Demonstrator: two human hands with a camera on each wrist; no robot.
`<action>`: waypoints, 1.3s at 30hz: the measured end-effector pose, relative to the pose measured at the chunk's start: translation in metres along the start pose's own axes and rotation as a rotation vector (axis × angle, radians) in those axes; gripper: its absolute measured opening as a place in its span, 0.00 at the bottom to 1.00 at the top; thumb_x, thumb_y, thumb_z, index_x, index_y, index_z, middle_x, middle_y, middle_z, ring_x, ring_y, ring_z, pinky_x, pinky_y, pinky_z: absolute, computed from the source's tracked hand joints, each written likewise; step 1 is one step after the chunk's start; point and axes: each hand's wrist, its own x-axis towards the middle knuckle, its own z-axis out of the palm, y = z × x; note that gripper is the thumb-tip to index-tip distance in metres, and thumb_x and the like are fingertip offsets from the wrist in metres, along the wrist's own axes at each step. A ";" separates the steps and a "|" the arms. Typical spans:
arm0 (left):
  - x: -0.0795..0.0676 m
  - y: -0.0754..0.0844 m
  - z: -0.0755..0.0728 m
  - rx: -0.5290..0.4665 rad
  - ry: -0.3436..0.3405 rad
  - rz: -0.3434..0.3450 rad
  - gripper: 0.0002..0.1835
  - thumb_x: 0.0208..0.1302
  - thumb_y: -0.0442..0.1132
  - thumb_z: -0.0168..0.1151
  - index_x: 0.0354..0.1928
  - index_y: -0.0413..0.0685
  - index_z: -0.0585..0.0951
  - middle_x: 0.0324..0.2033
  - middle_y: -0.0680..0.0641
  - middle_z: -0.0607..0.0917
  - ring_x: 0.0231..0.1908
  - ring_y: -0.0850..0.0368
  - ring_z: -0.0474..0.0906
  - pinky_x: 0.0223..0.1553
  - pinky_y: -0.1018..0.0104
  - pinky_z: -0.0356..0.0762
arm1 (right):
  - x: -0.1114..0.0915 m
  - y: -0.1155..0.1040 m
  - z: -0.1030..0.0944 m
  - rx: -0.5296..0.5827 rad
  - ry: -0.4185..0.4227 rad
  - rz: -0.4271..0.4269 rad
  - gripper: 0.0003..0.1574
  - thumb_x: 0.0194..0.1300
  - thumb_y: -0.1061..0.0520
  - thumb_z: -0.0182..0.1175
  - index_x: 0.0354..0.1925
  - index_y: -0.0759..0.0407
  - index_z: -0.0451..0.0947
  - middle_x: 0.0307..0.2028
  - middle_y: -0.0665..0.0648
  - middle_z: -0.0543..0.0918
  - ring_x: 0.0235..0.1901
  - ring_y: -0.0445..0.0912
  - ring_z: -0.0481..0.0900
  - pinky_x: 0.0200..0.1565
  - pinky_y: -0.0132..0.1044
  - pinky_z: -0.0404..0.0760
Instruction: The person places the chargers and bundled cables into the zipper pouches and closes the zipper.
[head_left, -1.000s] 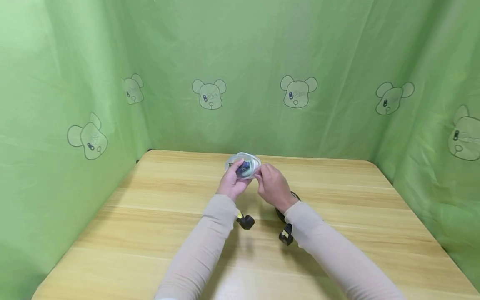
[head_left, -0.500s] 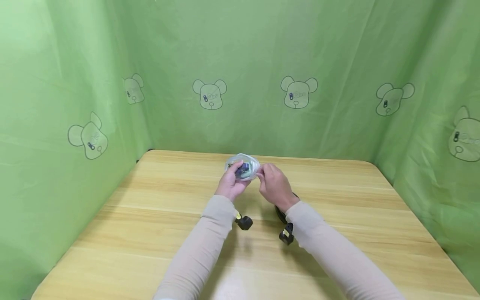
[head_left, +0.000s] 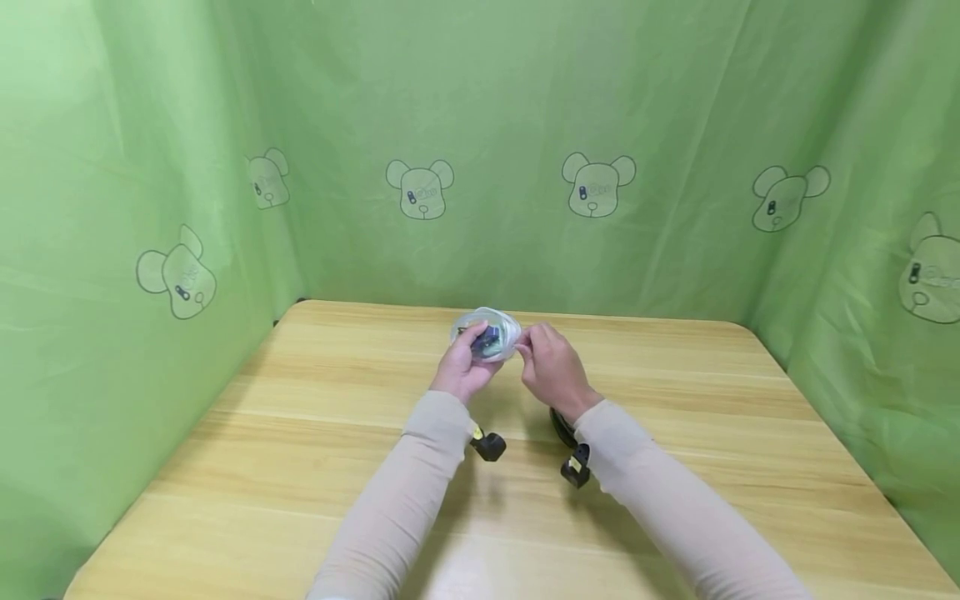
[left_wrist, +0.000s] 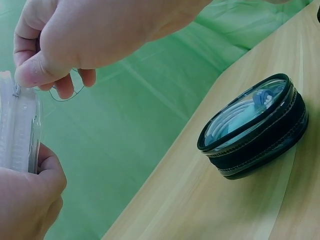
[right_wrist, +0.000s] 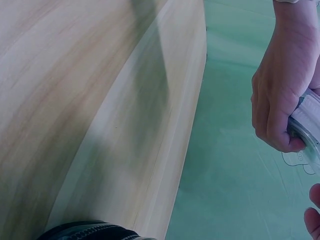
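A small clear oval zip pouch (head_left: 510, 335) with a whitish side band is held up over the far part of the table, dark blue and greenish contents showing through. My left hand (head_left: 460, 367) grips it, thumb across the clear face. At its right edge, my right hand (head_left: 557, 368) has thumb and fingers pinched together. In the left wrist view the right thumb (left_wrist: 37, 72) presses at the metal zipper pull (left_wrist: 17, 90) on top of the band (left_wrist: 20, 132). From the right wrist view, the left hand (right_wrist: 282, 80) wraps the pouch; only some right fingertips (right_wrist: 313, 220) show.
A second clear pouch with black trim (left_wrist: 257, 132) stands on the wooden table (head_left: 300, 467), coiled cable and a light blue item inside. In the head view the right wrist partly covers this pouch (head_left: 561, 427). Green curtains (head_left: 495, 250) enclose the back and sides.
My right hand has shifted slightly to the right, along the pouch's right edge. The left hand and the pouch stay nearly where they were.
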 end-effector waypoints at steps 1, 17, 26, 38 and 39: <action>0.000 0.000 0.000 0.001 -0.002 0.000 0.31 0.71 0.31 0.49 0.71 0.41 0.51 0.67 0.37 0.63 0.67 0.43 0.60 0.68 0.52 0.60 | 0.000 0.000 0.000 0.001 -0.002 0.002 0.05 0.58 0.70 0.60 0.32 0.68 0.71 0.28 0.60 0.74 0.27 0.51 0.73 0.31 0.41 0.80; -0.001 -0.002 0.000 -0.002 0.010 -0.004 0.32 0.71 0.30 0.49 0.72 0.41 0.49 0.67 0.38 0.63 0.67 0.44 0.61 0.67 0.54 0.61 | 0.000 0.003 -0.001 0.020 0.010 0.030 0.05 0.59 0.72 0.59 0.33 0.69 0.71 0.28 0.61 0.74 0.27 0.51 0.73 0.31 0.41 0.80; -0.001 -0.003 0.000 0.007 0.023 -0.010 0.29 0.71 0.31 0.49 0.70 0.39 0.53 0.61 0.38 0.68 0.66 0.45 0.62 0.67 0.54 0.63 | 0.001 0.003 -0.004 0.009 0.019 0.045 0.06 0.59 0.71 0.59 0.34 0.69 0.71 0.28 0.60 0.74 0.27 0.51 0.73 0.31 0.42 0.80; -0.002 -0.003 -0.001 0.017 -0.008 -0.035 0.31 0.72 0.30 0.48 0.72 0.43 0.49 0.66 0.38 0.63 0.67 0.44 0.60 0.68 0.54 0.61 | 0.002 0.004 -0.006 0.000 0.036 0.073 0.06 0.59 0.71 0.59 0.34 0.69 0.70 0.29 0.62 0.74 0.28 0.53 0.74 0.32 0.43 0.81; -0.002 -0.003 -0.001 0.015 -0.009 -0.036 0.32 0.71 0.30 0.48 0.72 0.43 0.49 0.66 0.38 0.63 0.67 0.44 0.60 0.68 0.54 0.61 | 0.002 0.004 -0.006 0.001 0.035 0.074 0.05 0.59 0.71 0.58 0.34 0.69 0.70 0.29 0.62 0.74 0.28 0.53 0.74 0.32 0.43 0.81</action>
